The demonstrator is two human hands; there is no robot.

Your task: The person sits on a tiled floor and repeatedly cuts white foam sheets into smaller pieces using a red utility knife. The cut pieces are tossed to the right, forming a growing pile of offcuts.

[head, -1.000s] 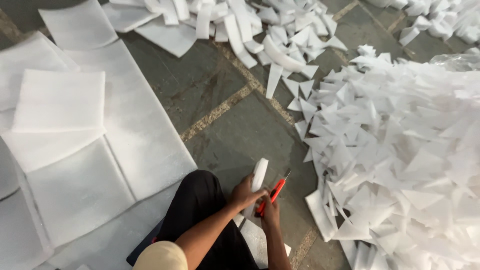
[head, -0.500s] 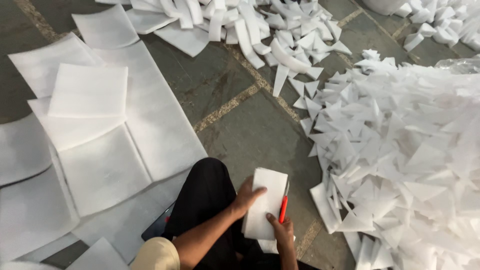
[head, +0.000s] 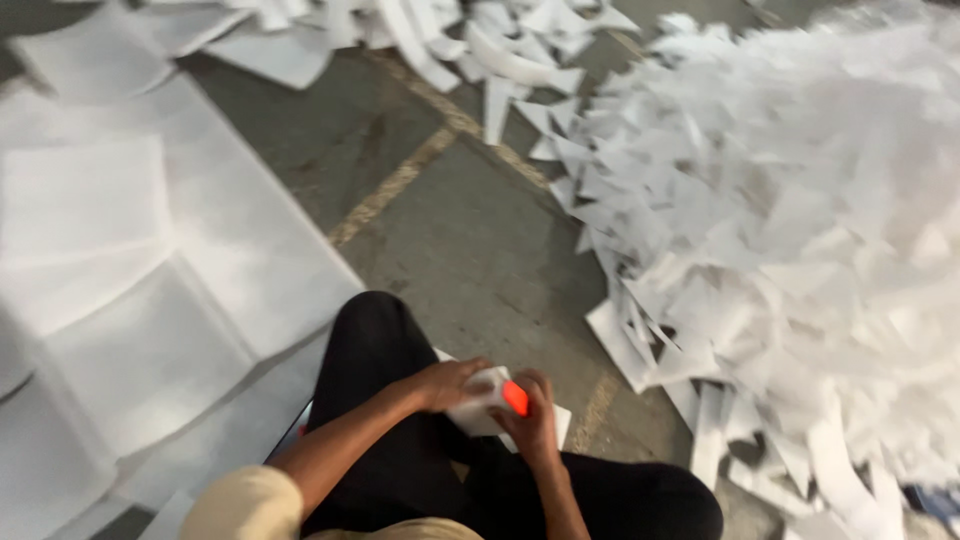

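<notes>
Near the lap, both hands pinch a white foam piece (head: 480,400): left hand (head: 450,383) steadies it, right hand (head: 530,415) grips red scissors (head: 515,397). Cutting seems underway; the next snip needs steady alignment.

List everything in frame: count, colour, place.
cut pieces: big heap, too many to count, white, right of frame
strips: loose scatter, white, top edge
flat sheets: several, overlapping, white, left
floor: one, grey with pale seams, centre
white piece: one, held in both hands over the lap
orange tool: one, in right hand, blurred
trousers: black, bottom centre
left hand: on the white piece
right hand: grips the orange tool
</notes>
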